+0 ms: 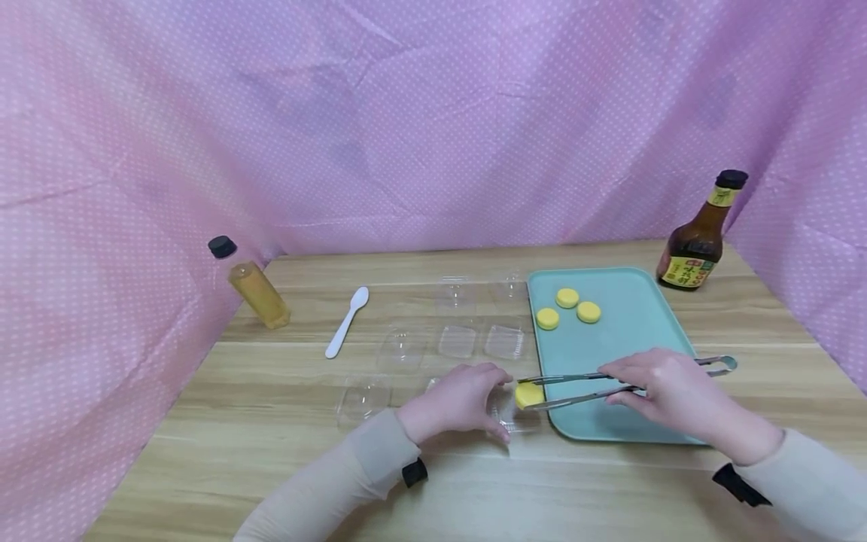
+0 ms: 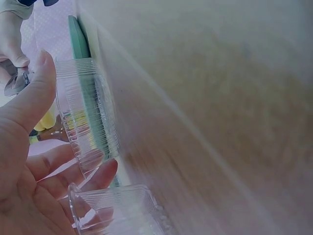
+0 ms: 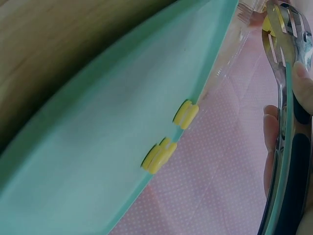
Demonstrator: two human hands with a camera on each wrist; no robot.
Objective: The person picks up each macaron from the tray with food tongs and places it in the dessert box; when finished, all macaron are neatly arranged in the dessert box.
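Observation:
My right hand (image 1: 667,384) grips metal tongs (image 1: 582,378) with dark handle grips. Between the tong tips is a yellow macaron (image 1: 528,394), over the near clear plastic box (image 1: 504,415); whether it touches the box is hard to tell. My left hand (image 1: 460,403) holds that box (image 2: 83,112) at its sides, thumb at one end and fingers at the other. Another clear box (image 2: 122,210) stands beside those fingers. Three more yellow macarons (image 1: 567,298) lie at the far left of the green tray (image 1: 623,346); the right wrist view shows these macarons (image 3: 186,114) too.
Several clear plastic boxes (image 1: 457,341), some with lids raised, stand left of the tray. Farther left lies a white spoon (image 1: 347,322). A bottle of amber liquid (image 1: 259,292) stands at the left edge, a dark sauce bottle (image 1: 694,245) at the back right.

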